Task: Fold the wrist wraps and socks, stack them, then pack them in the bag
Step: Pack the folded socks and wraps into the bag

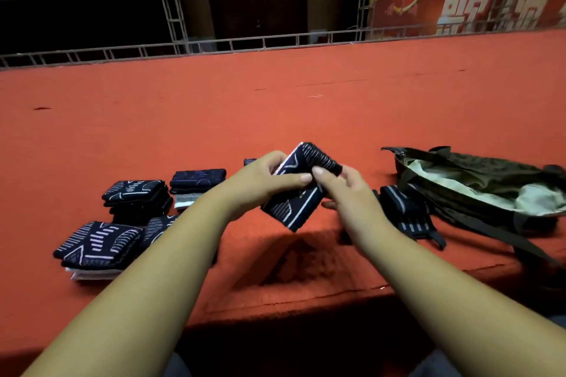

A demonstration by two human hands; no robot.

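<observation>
Mid-fold. The person's left grip (266,180) and right grip (346,190) both pinch one dark patterned sock (291,211), fingers curled on its upper part. It is held up off the red table (306,107), partly doubled over, and the fold looks unfinished.

Folded piles of the same dark pattern lie on the table left of the grips, so that part looks done. I count four:
- near-left pile (98,245)
- one half hidden under the left forearm (159,225)
- far-left pile (136,193)
- one beside it, closer to the grips (197,179)

A dark sliver (249,161) just behind the left grip may be a fifth, but too little shows. Pieces per pile: cannot tell.

Just right of the right grip is a grey-striped wrist wrap bundle (404,208) with its strap trailing. Whether it is one wrap or two is unclear, and it looks not yet tidied.

Farther right lies one olive bag (477,184), mouth open, with no task items visible inside.

Still to do, I judge: finish this sock, fold the wraps, merge the stacks, pack. Packing has not begun.
</observation>
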